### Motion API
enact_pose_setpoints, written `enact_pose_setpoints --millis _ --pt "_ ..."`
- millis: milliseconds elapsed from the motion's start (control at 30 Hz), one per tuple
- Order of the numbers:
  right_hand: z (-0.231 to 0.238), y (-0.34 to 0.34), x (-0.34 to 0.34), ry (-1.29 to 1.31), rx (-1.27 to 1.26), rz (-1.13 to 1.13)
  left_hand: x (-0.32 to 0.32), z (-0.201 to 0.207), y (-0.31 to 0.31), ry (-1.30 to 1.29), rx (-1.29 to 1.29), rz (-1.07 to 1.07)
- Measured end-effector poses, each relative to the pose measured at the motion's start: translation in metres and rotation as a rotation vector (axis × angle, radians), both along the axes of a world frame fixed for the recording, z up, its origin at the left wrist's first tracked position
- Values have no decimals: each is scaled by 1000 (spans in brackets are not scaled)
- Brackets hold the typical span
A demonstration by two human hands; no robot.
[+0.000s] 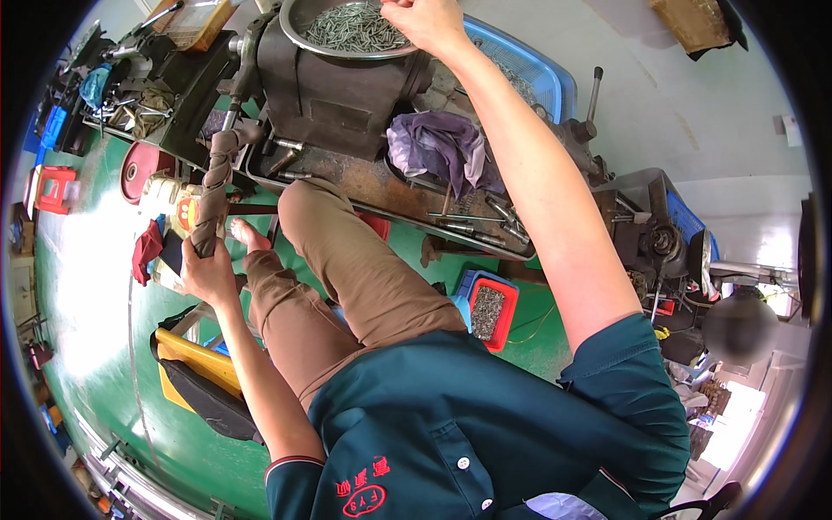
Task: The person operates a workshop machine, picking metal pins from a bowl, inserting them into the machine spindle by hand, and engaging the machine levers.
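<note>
**At the dark machine: one hand in the pan, one on the lever**

Atop the dark machine point(334, 87) sits a round metal pan point(299, 26) heaped with small grey metal pins point(355, 30). Right hand point(425, 22) reaches into the pan's right side, fingers curled down onto the pins; whether it pinches any cannot be told. Left hand point(206, 273), below and left of the machine, is wrapped tight around the cloth-bound lever point(217, 186), which slants up to the machine's left flank. Purple rag point(442, 147) lies just right of the machine on the rusty tray point(364, 186). Blue basket point(533, 74) behind the right forearm. Red bin point(492, 312) of pins on the green floor, well below the machine.
</note>
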State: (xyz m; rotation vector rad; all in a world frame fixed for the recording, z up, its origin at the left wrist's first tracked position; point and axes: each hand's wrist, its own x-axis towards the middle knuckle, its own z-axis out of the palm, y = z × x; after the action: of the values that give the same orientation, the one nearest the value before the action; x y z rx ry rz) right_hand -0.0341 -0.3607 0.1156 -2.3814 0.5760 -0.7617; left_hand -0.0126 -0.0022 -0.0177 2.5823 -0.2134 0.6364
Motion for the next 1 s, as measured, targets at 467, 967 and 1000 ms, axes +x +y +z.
enact_pose_setpoints --millis 467,967,1000 --pt "-4 -3 1 -42 -76 11 -1 2 -2 53 -1 28" --pt "-3 -4 2 59 -59 14 -1 4 -2 55 -1 10" --pt "-3 -4 2 51 -48 16 -1 2 -1 56 -1 11"
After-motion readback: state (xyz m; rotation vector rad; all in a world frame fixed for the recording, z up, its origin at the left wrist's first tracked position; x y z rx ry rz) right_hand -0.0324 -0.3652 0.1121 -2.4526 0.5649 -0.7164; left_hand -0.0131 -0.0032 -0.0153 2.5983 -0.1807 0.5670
